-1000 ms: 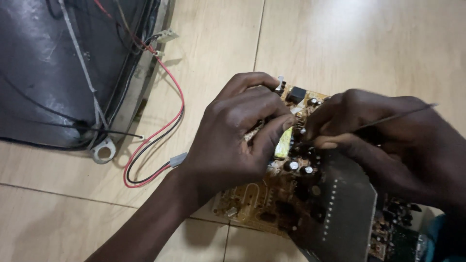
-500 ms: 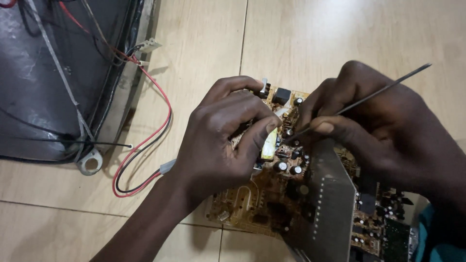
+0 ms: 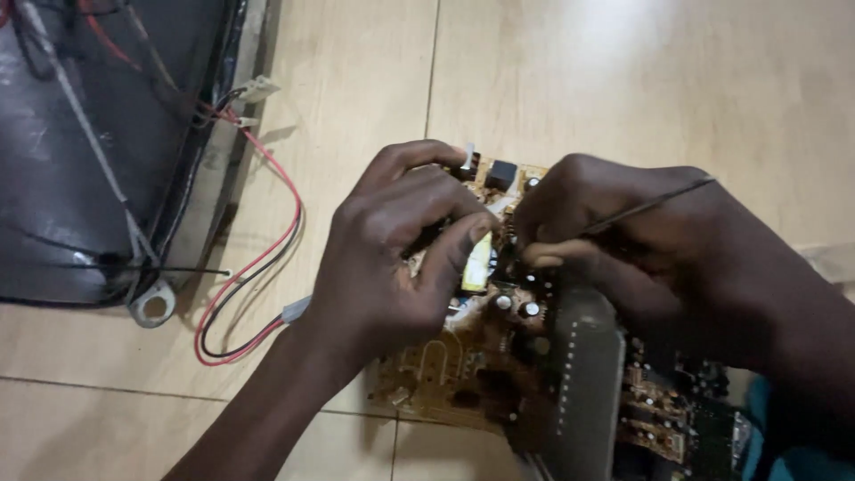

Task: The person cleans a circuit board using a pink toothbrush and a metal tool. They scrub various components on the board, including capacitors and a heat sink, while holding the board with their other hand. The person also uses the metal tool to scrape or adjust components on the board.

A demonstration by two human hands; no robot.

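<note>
The left hand clamps the circuit board firmly on the floor while the right hand, grip pinched shut on a thin probe, should press lightly among the components.

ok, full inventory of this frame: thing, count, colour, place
circuit board: 1, tan with small parts on top, on the floor at centre, under both hands
metal heat sink: 1, grey, upright on the board, lower right
thin tool: 1, dark metal rod, in the right hand, tip down among the board's parts
wires: red and black pair, looping over the floor from the tube to the board
picture tube: 1, dark grey, top left, with a metal mounting lug at its corner
floor: pale wood-look tiles
left hand: on the board, fingers curled over the parts
right hand: pinching the tool
</note>
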